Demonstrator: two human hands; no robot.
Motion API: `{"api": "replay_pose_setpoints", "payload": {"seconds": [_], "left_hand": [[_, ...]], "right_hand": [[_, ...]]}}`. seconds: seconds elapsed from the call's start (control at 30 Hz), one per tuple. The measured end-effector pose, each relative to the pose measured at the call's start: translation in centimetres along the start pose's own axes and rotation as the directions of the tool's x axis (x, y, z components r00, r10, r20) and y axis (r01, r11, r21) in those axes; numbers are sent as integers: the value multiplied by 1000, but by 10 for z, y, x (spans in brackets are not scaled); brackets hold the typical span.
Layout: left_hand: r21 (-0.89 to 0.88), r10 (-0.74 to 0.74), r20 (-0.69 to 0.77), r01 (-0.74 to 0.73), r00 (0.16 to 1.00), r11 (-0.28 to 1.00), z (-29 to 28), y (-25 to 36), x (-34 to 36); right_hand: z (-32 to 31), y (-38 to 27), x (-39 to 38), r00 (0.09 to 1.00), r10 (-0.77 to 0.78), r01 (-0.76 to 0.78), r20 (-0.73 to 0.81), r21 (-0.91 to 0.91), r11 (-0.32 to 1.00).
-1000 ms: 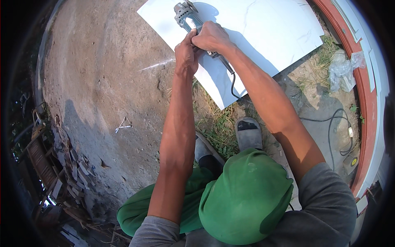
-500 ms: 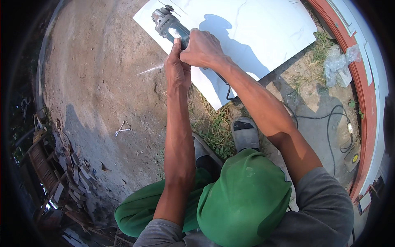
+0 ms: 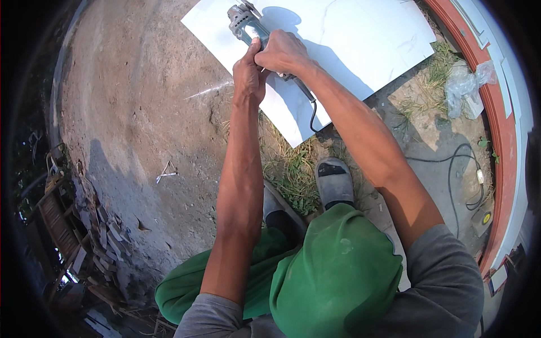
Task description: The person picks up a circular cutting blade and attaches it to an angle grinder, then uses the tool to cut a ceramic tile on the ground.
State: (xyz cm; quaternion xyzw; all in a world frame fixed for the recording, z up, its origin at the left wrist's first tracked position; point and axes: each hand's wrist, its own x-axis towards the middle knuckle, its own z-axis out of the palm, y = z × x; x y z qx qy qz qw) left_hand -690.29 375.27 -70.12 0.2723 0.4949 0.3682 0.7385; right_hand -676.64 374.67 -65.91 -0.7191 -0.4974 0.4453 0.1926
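An angle grinder (image 3: 244, 25) with a teal body and a grey metal head is held in both hands over a large white tile (image 3: 366, 45) with faint grey veins. My left hand (image 3: 249, 73) grips its body from the left, thumb laid along the top. Wrapped round the rear of the body is my right hand (image 3: 283, 53). The disc at the head shows only as a thin edge near the top of the picture. From the grinder's rear end a black cord (image 3: 313, 110) runs down past the tile's near corner. Shadows of the hands and tool fall on the tile.
Bare earth (image 3: 141, 90) lies to the left, with a white streak of dust beside the tile. My sandals (image 3: 335, 179) stand on grass and concrete just below it. At right are a coiled cable (image 3: 451, 169), crumpled clear plastic (image 3: 462, 90) and a red-brown edge (image 3: 479, 62). Broken wood (image 3: 62, 219) is piled lower left.
Both hands have moved the grinder a little up and to the right over the tile. The grips stay the same, and more of the cord now shows behind the tool.
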Motion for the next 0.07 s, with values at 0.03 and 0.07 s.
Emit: {"api": "replay_pose_setpoints", "payload": {"seconds": [0.03, 0.07], "left_hand": [[-1, -5, 4, 5, 1000, 1000, 0, -2, 4], [-1, -7, 8, 7, 1000, 1000, -2, -3, 9]], "right_hand": [[1, 2, 3, 1000, 3, -3, 2, -2, 1000], [1, 3, 7, 1000, 3, -3, 3, -4, 1000]]}}
